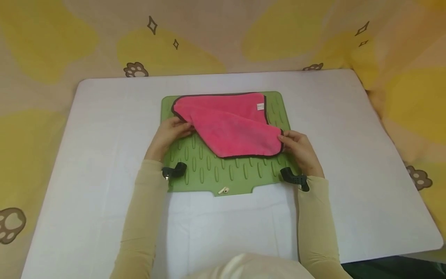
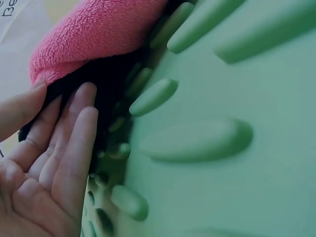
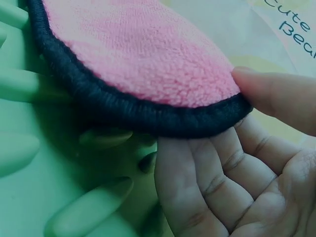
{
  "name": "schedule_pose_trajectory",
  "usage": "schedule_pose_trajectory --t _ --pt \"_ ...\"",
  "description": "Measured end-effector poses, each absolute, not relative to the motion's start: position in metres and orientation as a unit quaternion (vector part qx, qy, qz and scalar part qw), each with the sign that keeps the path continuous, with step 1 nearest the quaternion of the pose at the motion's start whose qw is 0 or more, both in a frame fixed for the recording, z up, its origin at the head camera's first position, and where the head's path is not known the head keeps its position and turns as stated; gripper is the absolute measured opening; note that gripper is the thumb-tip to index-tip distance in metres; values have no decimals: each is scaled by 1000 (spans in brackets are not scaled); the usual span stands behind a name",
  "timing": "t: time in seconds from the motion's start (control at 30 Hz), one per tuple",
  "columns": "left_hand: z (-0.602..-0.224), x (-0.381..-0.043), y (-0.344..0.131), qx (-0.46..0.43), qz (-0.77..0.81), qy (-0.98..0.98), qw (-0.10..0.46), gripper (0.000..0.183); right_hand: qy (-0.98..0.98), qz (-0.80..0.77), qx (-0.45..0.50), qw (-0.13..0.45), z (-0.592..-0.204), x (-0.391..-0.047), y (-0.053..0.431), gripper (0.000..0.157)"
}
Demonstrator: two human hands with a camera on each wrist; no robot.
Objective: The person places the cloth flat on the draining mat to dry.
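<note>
Across the white table [image 1: 104,128] lies 1 green ridged mat [image 1: 226,172], with 1 small pale object [image 1: 225,190] on its near tab. Covering much of the mat's far part is 1 pink cloth [image 1: 240,133], partly folded, bearing 1 label [image 1: 260,106]. The left hand [image 1: 168,135] and right hand [image 1: 302,151], 2 in all, pinch its opposite edges between thumb and fingers.

Pink, dark-edged cloth [image 1: 237,133], loosely folded, over a green mat [image 1: 230,177]
</note>
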State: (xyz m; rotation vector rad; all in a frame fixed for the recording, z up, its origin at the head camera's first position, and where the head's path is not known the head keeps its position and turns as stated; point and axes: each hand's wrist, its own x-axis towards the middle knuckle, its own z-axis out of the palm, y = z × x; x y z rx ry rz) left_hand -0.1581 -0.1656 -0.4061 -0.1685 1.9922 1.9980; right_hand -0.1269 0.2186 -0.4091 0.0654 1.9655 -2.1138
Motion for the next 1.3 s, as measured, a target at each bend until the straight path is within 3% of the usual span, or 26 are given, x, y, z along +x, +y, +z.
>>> schedule_pose_trajectory --t 0.2,0.43,0.53,0.73,0.93,1.1,1.3 --pt "-400 -153 -175 -86 680 716 133 34 690 -715 27 110 -407 -127 219 18" --pt "-398 -140 -196 -87 647 750 109 19 696 -708 38 111 -408 -124 219 13" --pt "-399 -134 -199 -65 625 767 128 24 693 -711 36 114 -408 -124 218 13" --pt "-403 -124 -201 18 574 800 174 53 716 -683 32 138 -408 -122 219 10" --pt "-404 -121 -197 27 551 822 142 37 750 -642 21 161 -407 -119 224 2" --pt "-402 -115 -196 11 526 843 110 23 759 -632 10 155 -407 -118 224 3" --pt "-405 -110 -197 6 526 845 96 22 768 -624 12 142 -407 -116 226 13"
